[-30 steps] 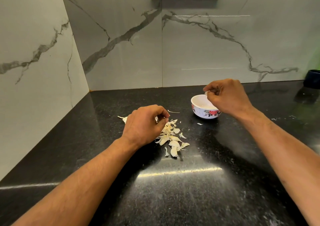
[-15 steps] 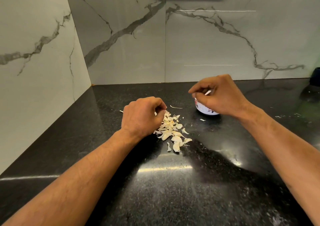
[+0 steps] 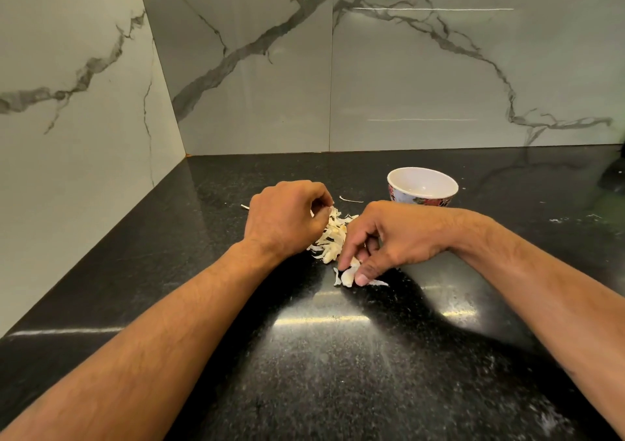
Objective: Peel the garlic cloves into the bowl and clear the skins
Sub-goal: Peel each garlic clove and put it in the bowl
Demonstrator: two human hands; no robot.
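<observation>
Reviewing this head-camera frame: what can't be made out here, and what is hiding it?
- Inside of the white floral ceramic bowl: the near wall hides the bottom, so any peeled cloves are unseen.
- Left hand: its curled fingers hide whether they hold anything.
- Pale papery garlic-skin pile: both hands cover part of it.
- Piece pinched by the right hand: clove or skin, too small to tell.
- Dark object at the right edge: cut off.

White floral bowl (image 3: 422, 186), black countertop (image 3: 338, 356)

Right hand (image 3: 389, 241) pinches garlic skins (image 3: 348, 273) beside left hand (image 3: 287, 220).
</observation>
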